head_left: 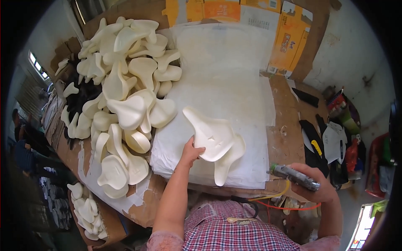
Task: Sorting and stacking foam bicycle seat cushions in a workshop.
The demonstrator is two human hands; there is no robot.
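Note:
My left hand [191, 152] grips a cream foam bicycle saddle pad [213, 131] by its wide end, thumb on top. Small slits show in the pad's face, and its narrow nose points to the far left. Partly under it, a second saddle pad [234, 154] lies on the white sheet [226, 92], nose toward me. At the right, beyond the sheet's near corner, my right hand [314, 184] is wrapped around a grey spray gun [297, 176]. The gun's greenish tip faces left toward the pads. Whether the trigger is pressed cannot be made out.
A tall heap of saddle pads [125, 79] covers the table's left side. More pads fill a cardboard box [113, 230] below. Yellow [276, 193] and orange hoses [293, 208] hang near my apron. A yellow-handled knife [316, 147] and dark pieces lie right. Someone [25, 154] is far left.

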